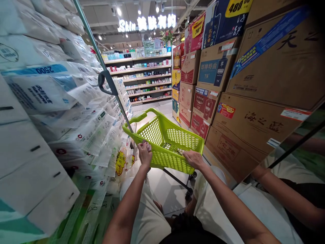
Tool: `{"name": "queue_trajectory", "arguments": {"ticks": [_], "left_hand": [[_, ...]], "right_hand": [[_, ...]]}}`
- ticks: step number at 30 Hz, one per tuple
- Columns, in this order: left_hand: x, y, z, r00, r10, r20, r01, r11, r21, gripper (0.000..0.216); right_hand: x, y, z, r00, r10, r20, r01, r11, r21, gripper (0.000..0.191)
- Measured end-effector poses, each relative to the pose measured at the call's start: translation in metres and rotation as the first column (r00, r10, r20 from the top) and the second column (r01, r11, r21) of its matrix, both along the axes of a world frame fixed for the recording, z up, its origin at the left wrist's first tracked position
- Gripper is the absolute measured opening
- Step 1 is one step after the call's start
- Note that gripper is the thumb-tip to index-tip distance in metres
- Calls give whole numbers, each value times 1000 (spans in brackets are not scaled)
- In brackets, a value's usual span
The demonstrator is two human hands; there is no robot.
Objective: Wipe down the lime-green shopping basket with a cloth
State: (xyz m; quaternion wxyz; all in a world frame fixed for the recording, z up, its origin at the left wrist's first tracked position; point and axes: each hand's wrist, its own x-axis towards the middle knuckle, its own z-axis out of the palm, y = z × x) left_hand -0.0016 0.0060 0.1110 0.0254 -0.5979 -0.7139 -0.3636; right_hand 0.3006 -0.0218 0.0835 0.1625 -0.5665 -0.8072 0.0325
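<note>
A lime-green shopping cart (175,135) with a latticed plastic basket stands in the aisle in front of me, and nothing shows inside it. My left hand (145,154) is closed at the basket's near rim, toward the left corner. A small crumpled, purplish patterned piece (147,145) shows at its fingers; I cannot tell what it is. Farther right, my right hand (194,159) is curled over the same rim. A grey-green pole (123,112) with a dark grey looped handle (108,83) rises from the cart's left corner.
White plastic-wrapped tissue packs (40,91) are stacked high along the left. Cardboard cartons (241,115) form a wall on the right, with a mirror-like panel (286,176) nearby. Shelves of small products (149,74) stand across the far end. Tiled floor (175,189) lies beneath the cart.
</note>
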Motion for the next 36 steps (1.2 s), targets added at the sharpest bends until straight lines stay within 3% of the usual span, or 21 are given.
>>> {"name": "queue_trajectory", "arguments": {"ticks": [4,10,13,15,17,21,23,25,28,30,34,36], "left_hand": [[32,-10,-24,991,-137,-7,137,990,21,56],[40,-7,-30,988,-34,153,32,999,13,50],[59,-20,-49,963,-212,166,210,977,29,50],[69,-26,-60,946,-265,187,252,963,92,51],[69,-24,-59,949,-202,241,164,972,171,49],[56,-3,-33,944,-38,329,-23,983,181,49],[57,0,-26,947,-32,318,-9,992,126,49],[67,-6,-30,955,-82,286,54,993,104,48],[82,-24,-45,936,-276,218,258,960,110,49],[85,-31,-50,916,-341,211,324,939,113,49],[82,-29,-47,940,-206,270,188,978,93,45],[88,-33,-48,940,-228,255,213,973,87,43]], "right_hand": [[10,-4,-19,999,-1,-51,2,1000,16,62],[9,-2,-28,995,-85,-44,85,996,16,65],[9,-1,-31,994,-87,-68,88,996,18,66],[9,0,-33,994,-72,-80,75,997,27,65],[10,0,-34,995,-58,-80,61,998,35,64],[9,0,-34,995,-62,-76,66,997,43,63],[7,-1,-33,994,-71,-79,75,996,49,63],[6,-1,-32,994,-68,-84,72,996,48,63],[6,-1,-32,995,-60,-81,63,998,30,64],[7,-2,-32,995,-59,-75,61,998,15,64],[7,-4,-29,993,-51,-106,52,999,6,61],[5,-6,-27,991,-66,-120,66,998,-3,59]]}}
